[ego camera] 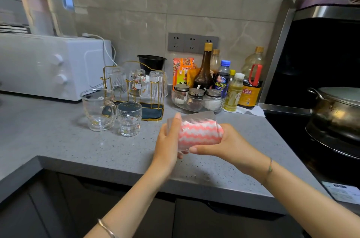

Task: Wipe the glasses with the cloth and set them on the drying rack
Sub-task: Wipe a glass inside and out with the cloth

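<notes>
Head view: glass [194,118] lay sideways, axis left-right
Left grip [168,140]: curled round glass
Right grip [231,146]: pinched cloth [198,134]
Rack [153,113]: far left

Gold wire drying rack [153,113] on grey stone tabletop [58,136]; clear glass mug [98,110] and small clear tumbler [129,119] before it

A home kitchen: a speckled grey countertop [58,136] runs below a tiled wall [194,0], carrying a white countertop oven [39,66], a gold wire drying rack [152,114] hung with upturned glasses [157,84], bottles of sauce and oil [204,74] and lidded spice jars [196,92]. A steel pot [335,113] sits on the dark cooktop [288,124] at right.
</notes>
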Available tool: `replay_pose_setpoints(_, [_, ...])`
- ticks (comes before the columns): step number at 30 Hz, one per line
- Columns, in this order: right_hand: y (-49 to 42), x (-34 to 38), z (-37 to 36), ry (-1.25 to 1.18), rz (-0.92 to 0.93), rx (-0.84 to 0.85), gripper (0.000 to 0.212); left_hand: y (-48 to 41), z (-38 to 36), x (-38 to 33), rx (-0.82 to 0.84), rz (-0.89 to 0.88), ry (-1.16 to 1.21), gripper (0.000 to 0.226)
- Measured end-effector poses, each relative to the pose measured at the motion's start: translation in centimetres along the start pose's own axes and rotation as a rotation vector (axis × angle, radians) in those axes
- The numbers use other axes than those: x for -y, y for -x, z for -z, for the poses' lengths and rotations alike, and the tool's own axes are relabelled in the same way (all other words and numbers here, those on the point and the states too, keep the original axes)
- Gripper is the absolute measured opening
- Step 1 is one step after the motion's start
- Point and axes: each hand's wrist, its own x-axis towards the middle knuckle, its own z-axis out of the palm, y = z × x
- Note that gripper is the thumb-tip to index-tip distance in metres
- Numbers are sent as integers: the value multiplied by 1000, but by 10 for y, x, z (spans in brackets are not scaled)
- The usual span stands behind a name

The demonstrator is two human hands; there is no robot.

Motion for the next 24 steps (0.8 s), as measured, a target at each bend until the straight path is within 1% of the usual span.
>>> replay_pose_setpoints(1, [0, 0, 1, -30, -20, 14, 40, 0, 1, 1, -8, -58, -24, 55])
replay_pose_setpoints(4, [-2, 0, 6, -176, -53, 76, 41, -3, 7, 9, -7, -311, -159, 71])
replay_pose_setpoints(6, [-2, -3, 7, -332, -81, 98, 38, 0, 8, 9, 37, -467, -211, 66])
replay_pose_setpoints(7, [-1, -3, 7, -370, -83, 108, 37, 1, 8, 9, 62, -502, -214, 63])
replay_pose_setpoints(9, [1, -3, 6, -353, -64, 122, 33, -1, 9, 9, 101, -518, -202, 61])
replay_pose_setpoints(10, [1, -2, 6, -326, -48, 124, 31, -1, 8, 8, 124, -508, -202, 62])
replay_pose_setpoints(13, [1, 1, 8, -274, -16, 101, 32, -1, 9, 7, 189, -382, -202, 65])
replay_pose_setpoints(16, [0, 2, 11, -255, -11, 81, 37, 3, 7, 3, 224, -299, -237, 59])
replay_pose_setpoints(19, [2, 4, 14, -174, 12, 79, 36, 4, 3, 1, 242, -225, -207, 64])
replay_pose_setpoints(22, [4, 4, 13, -105, 20, 59, 30, 3, 1, -3, 256, -19, -109, 72])
replay_pose_setpoints(24, [5, 3, 12, -72, 13, 40, 28, 2, 0, -5, 246, 104, -49, 85])
